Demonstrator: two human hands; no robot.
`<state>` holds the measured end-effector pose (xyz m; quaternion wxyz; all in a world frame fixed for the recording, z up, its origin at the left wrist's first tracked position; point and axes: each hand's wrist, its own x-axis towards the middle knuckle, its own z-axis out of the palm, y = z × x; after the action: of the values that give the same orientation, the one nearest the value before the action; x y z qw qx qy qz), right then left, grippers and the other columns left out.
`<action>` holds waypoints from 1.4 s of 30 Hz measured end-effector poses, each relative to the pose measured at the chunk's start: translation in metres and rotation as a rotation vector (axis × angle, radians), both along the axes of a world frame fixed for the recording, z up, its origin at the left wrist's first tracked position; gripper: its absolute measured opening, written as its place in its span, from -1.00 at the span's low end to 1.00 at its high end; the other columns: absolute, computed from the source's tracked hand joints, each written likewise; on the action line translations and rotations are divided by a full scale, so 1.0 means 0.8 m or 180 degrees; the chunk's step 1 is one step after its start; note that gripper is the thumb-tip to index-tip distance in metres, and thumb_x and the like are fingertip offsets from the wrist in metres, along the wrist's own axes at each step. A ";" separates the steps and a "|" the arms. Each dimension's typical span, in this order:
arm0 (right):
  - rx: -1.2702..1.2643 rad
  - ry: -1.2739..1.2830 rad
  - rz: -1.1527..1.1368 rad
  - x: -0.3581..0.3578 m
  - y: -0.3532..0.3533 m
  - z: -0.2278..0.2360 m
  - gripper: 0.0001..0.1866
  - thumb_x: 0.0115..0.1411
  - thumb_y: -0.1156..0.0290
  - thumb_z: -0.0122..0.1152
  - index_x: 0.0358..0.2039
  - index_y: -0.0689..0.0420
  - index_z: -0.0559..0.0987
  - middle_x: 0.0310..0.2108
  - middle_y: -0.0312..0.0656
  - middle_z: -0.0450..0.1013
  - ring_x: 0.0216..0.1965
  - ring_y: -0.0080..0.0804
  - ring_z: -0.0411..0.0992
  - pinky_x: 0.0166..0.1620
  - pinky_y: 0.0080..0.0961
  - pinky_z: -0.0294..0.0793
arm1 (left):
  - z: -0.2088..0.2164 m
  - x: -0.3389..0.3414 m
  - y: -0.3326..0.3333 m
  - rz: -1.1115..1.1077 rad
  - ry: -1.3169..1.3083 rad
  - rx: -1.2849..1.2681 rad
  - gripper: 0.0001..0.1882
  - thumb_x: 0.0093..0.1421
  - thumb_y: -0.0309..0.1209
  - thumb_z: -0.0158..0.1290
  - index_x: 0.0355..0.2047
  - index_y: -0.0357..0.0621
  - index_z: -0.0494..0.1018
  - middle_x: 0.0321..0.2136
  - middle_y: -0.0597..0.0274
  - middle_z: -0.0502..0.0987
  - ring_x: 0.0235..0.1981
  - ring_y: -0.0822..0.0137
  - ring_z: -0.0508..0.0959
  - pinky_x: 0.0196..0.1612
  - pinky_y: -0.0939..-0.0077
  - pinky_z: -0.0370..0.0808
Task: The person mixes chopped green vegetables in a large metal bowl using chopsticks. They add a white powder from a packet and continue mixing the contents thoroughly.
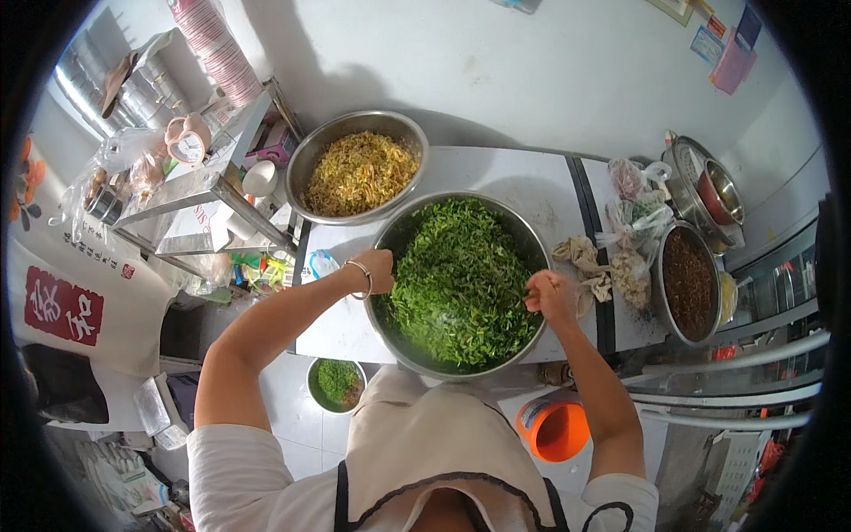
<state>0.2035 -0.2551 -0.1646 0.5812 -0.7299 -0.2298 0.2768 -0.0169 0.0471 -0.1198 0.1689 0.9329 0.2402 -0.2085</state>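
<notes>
Both hands reach forward, left hand [379, 268] curled, right hand [550, 295] closed in a loose fist

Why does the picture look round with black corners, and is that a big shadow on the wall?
Head view: the fisheye lens bends the white table's edge and leaves a black rim; a soft grey shadow falls on the white wall; the big steel bowl of chopped greens is sharp, without glare.

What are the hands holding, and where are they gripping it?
Left hand grips the big steel bowl by its left rim; right hand pinches chopped greens at the right rim.
</notes>
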 end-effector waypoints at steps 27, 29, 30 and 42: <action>0.0035 -0.0060 0.0078 -0.016 0.041 0.046 -0.73 0.18 0.32 0.00 -0.48 0.25 0.53 -0.67 -0.15 0.42 -0.72 -0.47 0.41 -0.64 -0.49 0.46 | 0.061 0.026 -0.009 -0.0119 0.0150 -0.0433 -0.76 -0.12 -0.38 0.13 -0.59 -0.40 0.55 -0.56 -0.20 0.55 -0.46 -0.02 0.59 -0.32 0.21 0.51; -0.0011 -0.0267 0.0321 -0.022 0.060 0.088 -0.73 0.20 0.33 -0.02 -0.49 0.24 0.54 -0.68 -0.18 0.42 -0.71 -0.46 0.41 -0.63 -0.48 0.44 | 0.070 0.039 -0.001 -0.0405 0.0001 -0.0156 -0.76 -0.12 -0.39 0.11 -0.58 -0.41 0.54 -0.55 -0.19 0.55 -0.47 -0.02 0.59 -0.33 0.22 0.51; -0.0122 -0.0382 0.0449 -0.021 0.066 0.107 -0.72 0.20 0.32 -0.04 -0.48 0.25 0.54 -0.67 -0.18 0.42 -0.70 -0.45 0.43 -0.63 -0.48 0.45 | 0.087 0.047 -0.007 -0.0452 -0.0011 -0.0019 -0.77 -0.12 -0.41 0.08 -0.56 -0.41 0.53 -0.54 -0.19 0.55 -0.47 -0.02 0.58 -0.32 0.21 0.51; -0.0499 0.1149 -0.0292 -0.048 -0.014 0.009 -0.78 0.13 0.36 0.02 -0.50 0.26 0.51 -0.60 -0.02 0.46 -0.70 -0.32 0.48 -0.64 -0.45 0.56 | -0.016 -0.015 0.003 -0.0487 0.0821 -0.0429 -0.78 -0.09 -0.39 0.14 -0.51 -0.33 0.59 -0.57 -0.06 0.57 -0.48 0.08 0.60 -0.41 0.29 0.50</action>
<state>0.1648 -0.2666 -0.1570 0.5664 -0.7211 -0.0662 0.3935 -0.0289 0.0494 -0.1323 0.1826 0.9005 0.1736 -0.3544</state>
